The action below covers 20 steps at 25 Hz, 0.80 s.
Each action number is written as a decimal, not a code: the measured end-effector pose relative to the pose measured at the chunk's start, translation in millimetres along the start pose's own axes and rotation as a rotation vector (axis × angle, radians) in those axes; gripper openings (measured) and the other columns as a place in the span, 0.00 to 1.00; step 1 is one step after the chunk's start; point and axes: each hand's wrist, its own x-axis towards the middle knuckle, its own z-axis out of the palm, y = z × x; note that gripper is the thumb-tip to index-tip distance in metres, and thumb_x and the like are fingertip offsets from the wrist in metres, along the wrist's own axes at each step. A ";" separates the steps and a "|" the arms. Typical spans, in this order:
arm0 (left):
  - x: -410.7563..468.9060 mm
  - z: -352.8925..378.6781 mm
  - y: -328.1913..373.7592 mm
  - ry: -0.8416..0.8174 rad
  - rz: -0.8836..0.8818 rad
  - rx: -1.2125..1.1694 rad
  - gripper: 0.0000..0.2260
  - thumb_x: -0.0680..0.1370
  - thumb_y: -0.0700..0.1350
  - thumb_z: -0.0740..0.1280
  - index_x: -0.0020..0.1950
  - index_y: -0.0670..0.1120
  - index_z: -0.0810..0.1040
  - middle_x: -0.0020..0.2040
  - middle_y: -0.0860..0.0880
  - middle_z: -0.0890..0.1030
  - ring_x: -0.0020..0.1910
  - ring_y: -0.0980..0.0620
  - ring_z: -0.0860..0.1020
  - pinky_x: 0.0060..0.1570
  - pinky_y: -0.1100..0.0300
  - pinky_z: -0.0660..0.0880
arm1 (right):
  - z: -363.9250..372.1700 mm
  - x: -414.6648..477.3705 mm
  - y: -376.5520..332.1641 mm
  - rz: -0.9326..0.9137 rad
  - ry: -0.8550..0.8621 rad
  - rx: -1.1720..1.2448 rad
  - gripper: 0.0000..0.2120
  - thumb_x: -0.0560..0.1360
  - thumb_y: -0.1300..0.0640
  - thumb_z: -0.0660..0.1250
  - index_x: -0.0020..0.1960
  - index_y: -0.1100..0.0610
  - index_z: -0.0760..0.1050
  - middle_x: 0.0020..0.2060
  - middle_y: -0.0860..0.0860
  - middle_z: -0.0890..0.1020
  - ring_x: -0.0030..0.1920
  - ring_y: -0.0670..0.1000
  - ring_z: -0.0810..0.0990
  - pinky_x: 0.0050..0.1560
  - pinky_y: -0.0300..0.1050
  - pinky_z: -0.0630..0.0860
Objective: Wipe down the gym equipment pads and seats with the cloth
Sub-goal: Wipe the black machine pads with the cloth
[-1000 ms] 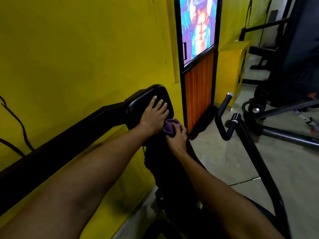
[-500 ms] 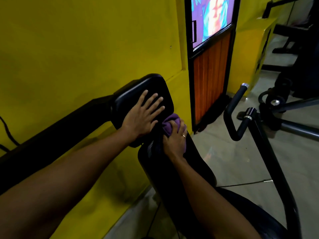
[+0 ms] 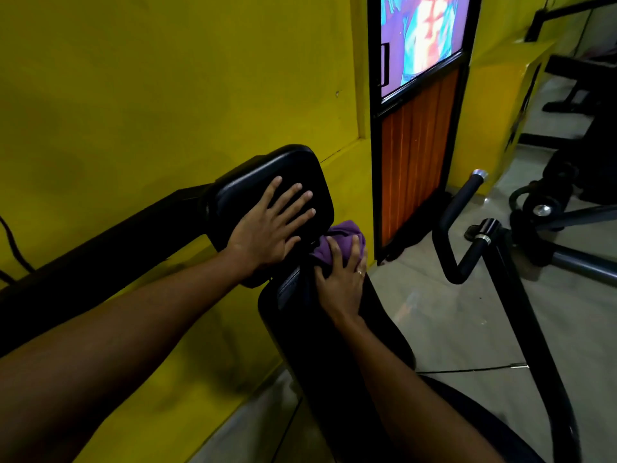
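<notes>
By yellow wall (image 3: 167,78), left hand (image 3: 270,228) flat on black pad (image 3: 293,168), right hand (image 3: 344,279) around purple cloth (image 3: 344,233).

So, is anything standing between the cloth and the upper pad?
Only the left hand: it lies flat on the upper pad, covering its lower part, right beside the cloth that the right hand holds atop the lower pad. The rest of the upper pad is bare.
</notes>
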 end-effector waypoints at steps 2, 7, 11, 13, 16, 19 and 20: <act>0.0 1.0 0.7 -0.006 0.004 0.007 0.30 0.83 0.61 0.40 0.81 0.49 0.38 0.80 0.40 0.36 0.79 0.37 0.36 0.75 0.35 0.40 | -7.6 33.4 -1.9 0.115 -0.047 0.021 0.31 0.74 0.34 0.59 0.75 0.42 0.66 0.81 0.53 0.54 0.79 0.65 0.52 0.78 0.62 0.54; 0.8 0.5 0.2 -0.006 0.011 -0.010 0.30 0.83 0.61 0.39 0.81 0.49 0.38 0.81 0.40 0.38 0.79 0.38 0.37 0.75 0.35 0.41 | -8.5 80.8 7.1 0.194 -0.044 0.060 0.25 0.79 0.38 0.59 0.71 0.50 0.70 0.71 0.53 0.68 0.69 0.63 0.69 0.68 0.60 0.67; -0.9 0.6 0.4 0.000 0.010 0.002 0.30 0.83 0.61 0.38 0.81 0.49 0.38 0.81 0.40 0.37 0.79 0.38 0.37 0.76 0.36 0.42 | -5.3 58.1 51.8 0.505 -0.093 0.214 0.31 0.83 0.36 0.53 0.75 0.57 0.67 0.72 0.56 0.67 0.71 0.64 0.68 0.71 0.58 0.64; -0.6 -0.5 -0.8 0.005 0.010 0.002 0.30 0.83 0.61 0.38 0.81 0.49 0.37 0.80 0.40 0.37 0.79 0.38 0.37 0.76 0.36 0.42 | -8.9 61.2 46.6 0.614 -0.142 0.291 0.32 0.83 0.35 0.51 0.79 0.54 0.63 0.77 0.53 0.61 0.75 0.63 0.61 0.75 0.57 0.59; -0.1 -1.2 0.1 0.005 0.010 -0.004 0.30 0.83 0.60 0.39 0.81 0.49 0.38 0.81 0.40 0.37 0.79 0.37 0.37 0.76 0.35 0.41 | -6.9 58.6 -1.7 0.544 -0.069 0.291 0.30 0.83 0.36 0.53 0.81 0.47 0.58 0.82 0.52 0.50 0.80 0.63 0.50 0.78 0.58 0.51; 0.7 -0.2 0.2 0.001 0.011 0.000 0.30 0.83 0.60 0.40 0.82 0.49 0.39 0.81 0.40 0.38 0.79 0.37 0.37 0.75 0.35 0.41 | 15.6 -6.3 -40.5 0.133 -0.009 0.179 0.30 0.83 0.38 0.55 0.82 0.43 0.53 0.82 0.52 0.38 0.81 0.63 0.41 0.79 0.60 0.46; 0.3 -0.5 0.1 0.003 0.010 0.004 0.30 0.83 0.60 0.39 0.82 0.48 0.38 0.81 0.40 0.38 0.79 0.37 0.37 0.76 0.35 0.41 | 21.4 -35.1 -38.1 0.001 -0.015 0.144 0.30 0.82 0.39 0.54 0.82 0.42 0.52 0.82 0.52 0.37 0.81 0.63 0.41 0.79 0.60 0.47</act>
